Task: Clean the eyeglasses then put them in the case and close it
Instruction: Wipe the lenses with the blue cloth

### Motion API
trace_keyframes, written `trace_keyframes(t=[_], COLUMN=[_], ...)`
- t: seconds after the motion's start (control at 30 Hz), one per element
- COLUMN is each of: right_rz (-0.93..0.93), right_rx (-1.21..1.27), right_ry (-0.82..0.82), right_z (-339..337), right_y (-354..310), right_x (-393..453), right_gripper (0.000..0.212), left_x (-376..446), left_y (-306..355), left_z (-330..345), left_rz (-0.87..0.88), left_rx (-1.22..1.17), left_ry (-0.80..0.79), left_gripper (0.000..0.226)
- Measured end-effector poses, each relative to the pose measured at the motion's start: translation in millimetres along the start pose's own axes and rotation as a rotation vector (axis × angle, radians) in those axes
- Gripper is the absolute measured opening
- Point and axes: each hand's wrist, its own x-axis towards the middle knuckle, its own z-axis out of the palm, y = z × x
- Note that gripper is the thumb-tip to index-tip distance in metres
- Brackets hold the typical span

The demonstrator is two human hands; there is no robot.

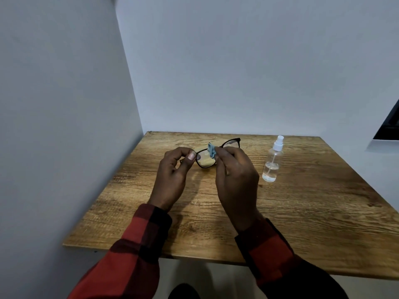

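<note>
Dark-framed eyeglasses (232, 142) are held up above the far middle of the wooden table (302, 212). My left hand (172, 173) pinches the frame at its left end between thumb and fingers. My right hand (236, 180) presses a small blue cleaning cloth (211, 150) against the left lens near the bridge. The right lens sticks out beyond my right hand. Behind the glasses, something pale lies on the table, mostly hidden; I cannot tell what it is.
A clear spray bottle (272, 162) with a white nozzle stands upright to the right of my right hand, partly filled with liquid. White walls close in the table on the left and back. A dark window edge (388, 124) shows at far right.
</note>
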Motion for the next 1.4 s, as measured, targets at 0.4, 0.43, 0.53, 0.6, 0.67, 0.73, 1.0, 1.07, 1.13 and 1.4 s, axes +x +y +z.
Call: trace_keyframes(t=[0.4, 0.43, 0.53, 0.6, 0.67, 0.73, 1.0, 1.07, 1.13, 1.4], right_rz=[-0.086, -0.058, 0.079, 0.176, 0.22, 0.23, 0.137, 0.082, 0.054, 0.08], right_rx=[-0.032, -0.036, -0.015, 0.045, 0.093, 0.126, 0.114, 0.071, 0.044, 0.007], right_ry=[-0.078, -0.064, 0.059, 0.151, 0.19, 0.181, 0.104, 0.065, 0.035, 0.054], right_z=[-4, -6, -17, -23, -25, -24, -17, -15, -16, -22], right_y=[-5, -1, 9, 18, 26, 31, 17, 12, 12, 28], right_x=[-17, -15, -4, 6, 13, 17, 17, 10, 3, -6], right_gripper=[0.021, 0.021, 0.021, 0.021, 0.021, 0.021, 0.021, 0.022, 0.022, 0.02], left_x=[1, 0, -1, -2, -2, -2, 0, 0, -1, 0], left_y=[3, 3, 5, 7, 7, 7, 9, 8, 8, 5], left_z=[0, 0, -2, -3, -4, -5, -1, -1, -2, -5], left_rz=[-0.011, -0.007, 0.004, 0.002, 0.008, 0.015, 0.026, 0.024, 0.02, 0.021], left_rx=[-0.004, -0.001, 0.001, 0.002, 0.005, 0.019, 0.022, 0.009, 0.006, 0.013], left_ry=[0.027, 0.027, 0.043, 0.049, 0.033, 0.003, -0.028, -0.015, -0.005, -0.02], left_gripper=[0.023, 0.022, 0.02, 0.02, 0.02, 0.021, 0.024, 0.022, 0.021, 0.023])
